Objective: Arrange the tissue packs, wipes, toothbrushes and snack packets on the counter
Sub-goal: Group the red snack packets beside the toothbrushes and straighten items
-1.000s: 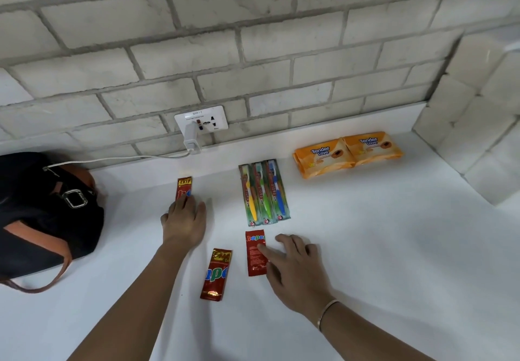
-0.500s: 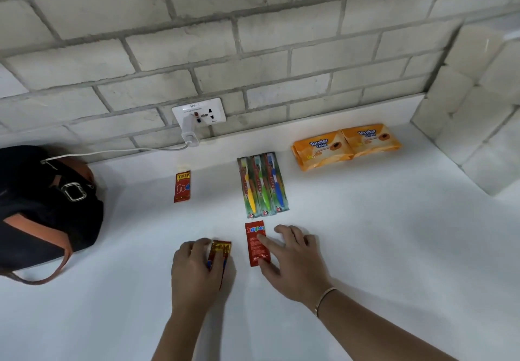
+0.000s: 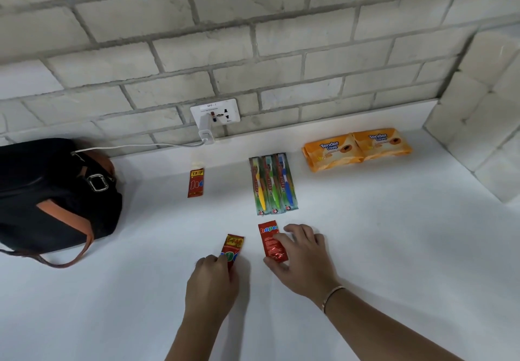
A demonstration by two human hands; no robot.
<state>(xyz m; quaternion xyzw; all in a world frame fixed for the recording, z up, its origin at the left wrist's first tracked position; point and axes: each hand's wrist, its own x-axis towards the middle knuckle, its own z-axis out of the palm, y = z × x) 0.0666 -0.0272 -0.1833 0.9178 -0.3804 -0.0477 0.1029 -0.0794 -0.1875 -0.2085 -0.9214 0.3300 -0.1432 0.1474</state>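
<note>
Three red snack packets lie on the white counter. My left hand grips the lower end of the near-left packet, which is tilted. My right hand rests on the right side of the middle packet, thumb at its lower edge. The third packet lies alone farther back on the left. Three packaged toothbrushes lie side by side beyond the middle packet. Two orange wipes packs sit against the back edge at the right.
A black and brown bag lies at the left of the counter. A wall socket holds a white charger whose cable runs left to the bag. Tiled walls close the back and the right corner.
My left hand left the far-left packet, came back toward me and took hold of the near-left packet. My right hand stayed on the middle packet.
</note>
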